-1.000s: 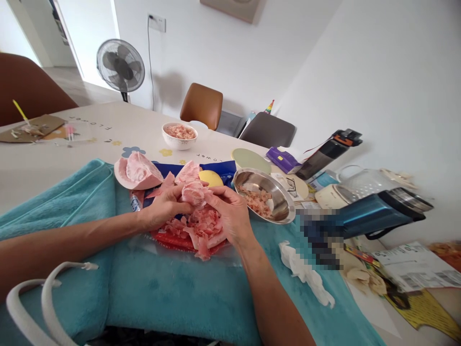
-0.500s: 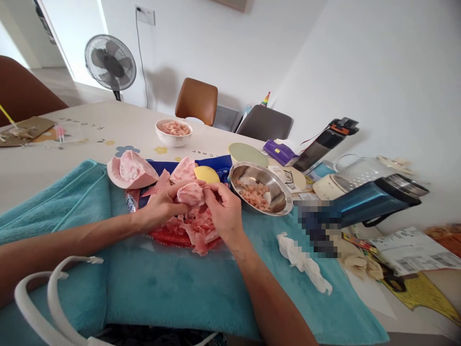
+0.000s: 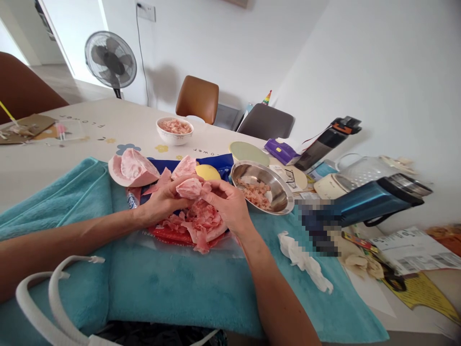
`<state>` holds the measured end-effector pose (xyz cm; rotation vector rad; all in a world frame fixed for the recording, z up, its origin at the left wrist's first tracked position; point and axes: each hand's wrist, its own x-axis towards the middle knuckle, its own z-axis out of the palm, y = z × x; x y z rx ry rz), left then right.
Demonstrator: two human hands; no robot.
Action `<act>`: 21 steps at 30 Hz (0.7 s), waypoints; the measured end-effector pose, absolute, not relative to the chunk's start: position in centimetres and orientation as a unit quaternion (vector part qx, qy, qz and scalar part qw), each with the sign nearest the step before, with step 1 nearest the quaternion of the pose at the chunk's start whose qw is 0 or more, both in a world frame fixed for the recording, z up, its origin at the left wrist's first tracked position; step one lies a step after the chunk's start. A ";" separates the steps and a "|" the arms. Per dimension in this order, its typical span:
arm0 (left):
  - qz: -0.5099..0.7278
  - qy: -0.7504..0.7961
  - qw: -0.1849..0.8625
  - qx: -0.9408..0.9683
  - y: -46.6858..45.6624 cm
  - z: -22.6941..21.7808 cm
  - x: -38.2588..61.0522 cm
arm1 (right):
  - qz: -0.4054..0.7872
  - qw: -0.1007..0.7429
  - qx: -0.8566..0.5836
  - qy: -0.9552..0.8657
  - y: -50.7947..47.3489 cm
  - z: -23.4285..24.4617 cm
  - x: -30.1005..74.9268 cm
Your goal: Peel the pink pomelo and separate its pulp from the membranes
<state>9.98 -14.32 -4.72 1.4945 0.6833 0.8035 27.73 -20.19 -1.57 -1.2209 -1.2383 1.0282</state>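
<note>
Both hands meet over a heap of pink pomelo peel and membrane (image 3: 201, 223) lying on a red and blue plastic bag (image 3: 169, 235). My left hand (image 3: 163, 202) and my right hand (image 3: 226, 204) are closed together round one pink pomelo segment (image 3: 189, 188), fingers pinching its skin. A large pomelo piece (image 3: 132, 168) lies to the left, another pink piece (image 3: 184, 166) and a yellow rind (image 3: 207, 172) just behind the hands. A steel bowl (image 3: 279, 190) with loose pulp stands right of my right hand.
A teal towel (image 3: 173, 283) covers the table's near edge. A white bowl (image 3: 175, 130) of pulp stands farther back. Crumpled tissue (image 3: 306, 262), a blue flask (image 3: 367, 204), a black bottle (image 3: 326, 142), a purple pack (image 3: 283, 151), papers crowd the right. Chairs and a fan (image 3: 111, 60) stand behind.
The view has shifted slightly. Both hands stay on the pomelo segment, with the fingers working at its skin and the segment turned a little.
</note>
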 end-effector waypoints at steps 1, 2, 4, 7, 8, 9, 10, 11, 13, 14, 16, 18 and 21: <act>0.349 0.292 0.605 0.653 -14.4 -4.6 10.0 | 0.414 0.525 -0.516 -0.535 -20.2 -1.6 27.8; 0.351 0.286 0.599 0.661 -14.5 -4.5 9.9 | 0.394 0.520 -0.519 -0.552 -20.1 -1.7 27.8; 0.355 0.269 0.584 0.679 -14.6 -4.2 9.9 | 0.345 0.513 -0.528 -0.583 -20.2 -1.8 27.6; 0.362 0.256 0.553 0.705 -14.8 -3.9 9.8 | 0.266 0.514 -0.544 -0.607 -20.4 -1.8 27.0; 0.364 0.256 0.544 0.712 -14.8 -3.9 9.8 | 0.247 0.514 -0.548 -0.612 -20.5 -1.8 26.8; 0.365 0.256 0.539 0.715 -14.8 -3.9 9.8 | 0.231 0.515 -0.549 -0.617 -20.5 -1.8 26.6; 0.366 0.257 0.537 0.715 -14.8 -4.0 9.9 | 0.221 0.514 -0.549 -0.621 -20.6 -1.9 26.5; 0.368 0.257 0.540 0.712 -14.8 -4.1 9.9 | 0.217 0.512 -0.550 -0.622 -20.6 -1.9 26.4; 0.370 0.258 0.554 0.700 -14.7 -4.3 9.9 | 0.237 0.508 -0.553 -0.616 -20.5 -2.0 26.6; 0.372 0.259 0.560 0.694 -14.7 -4.4 9.9 | 0.260 0.508 -0.552 -0.608 -20.5 -2.0 26.7; 0.372 0.259 0.568 0.687 -14.6 -4.5 9.9 | 0.317 0.513 -0.540 -0.587 -20.3 -2.2 27.0; 0.372 0.262 0.565 0.688 -14.7 -4.4 9.9 | 0.368 0.524 -0.521 -0.564 -20.1 -2.2 27.4; 0.374 0.269 0.557 0.691 -14.8 -4.2 9.8 | 0.416 0.534 -0.506 -0.534 -20.1 -2.1 27.6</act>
